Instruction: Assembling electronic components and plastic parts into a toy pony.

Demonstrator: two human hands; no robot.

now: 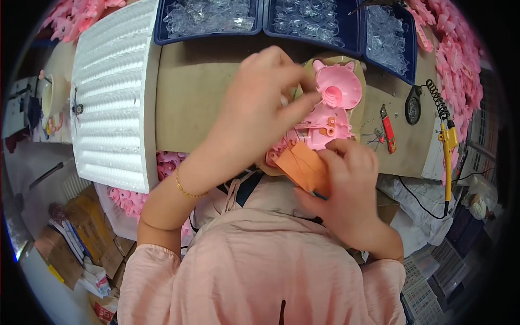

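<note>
An open pink plastic toy shell (pixel 342 81), with small ears and a round part inside its head half, lies in a tan cradle (pixel 357 111) on the table. Its lower body half (pixel 331 125) carries a pink lever-like piece and a small orange-brown part. Over the shell's left side hovers my left hand (pixel 271 95), thumb and fingers drawn together in a pinch; whatever is between them is too small to tell. At the near end of the shell, my right hand (pixel 349 173) grips a flat orange block (pixel 304 167) with a thin dark wire across its face.
Blue trays (pixel 208 38) of clear plastic parts line the far edge. To the right lie a red cutter knife (pixel 388 132), a black oval tool (pixel 413 105) and a yellow-handled tool on a coiled cord (pixel 448 146). A ridged white foam sheet (pixel 116 97) covers the left; pink parts (pixel 460 70) heap far right.
</note>
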